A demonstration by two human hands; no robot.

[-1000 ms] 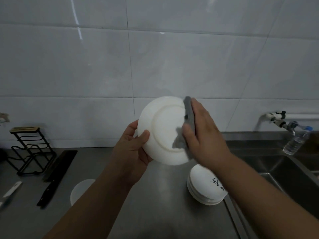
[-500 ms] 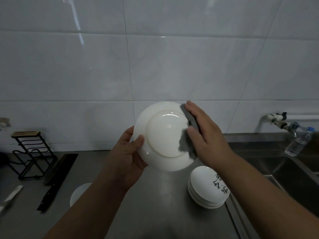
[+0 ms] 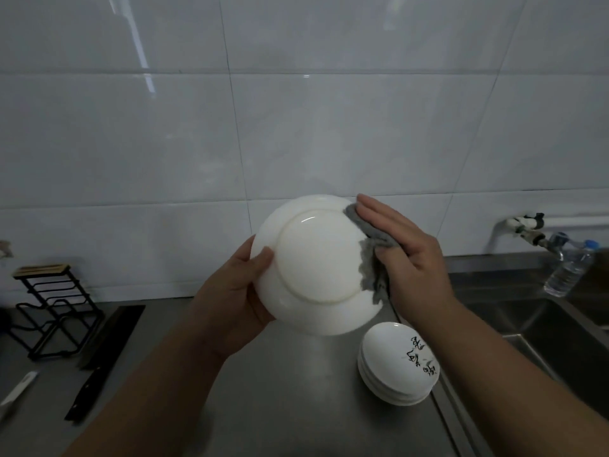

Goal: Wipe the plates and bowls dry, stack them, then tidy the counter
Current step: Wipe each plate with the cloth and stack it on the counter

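At frame centre above the counter [image 3: 263,407], the left hand [image 3: 237,291] grips the plate [image 3: 316,258], the right hand [image 3: 408,255] pinches the cloth [image 3: 369,255], now shifted to the underside's right rim; drying continues, stacking pending.

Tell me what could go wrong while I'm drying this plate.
1. The left hand holds the plate by its left rim alone, in the air. The right hand pushing the cloth on the opposite rim could lever it out of that grip onto the counter.
2. The bowls stand almost beneath the plate, so a drop might chip both.
3. The bowls stand close to the sink edge, where a stray forearm might nudge them in.
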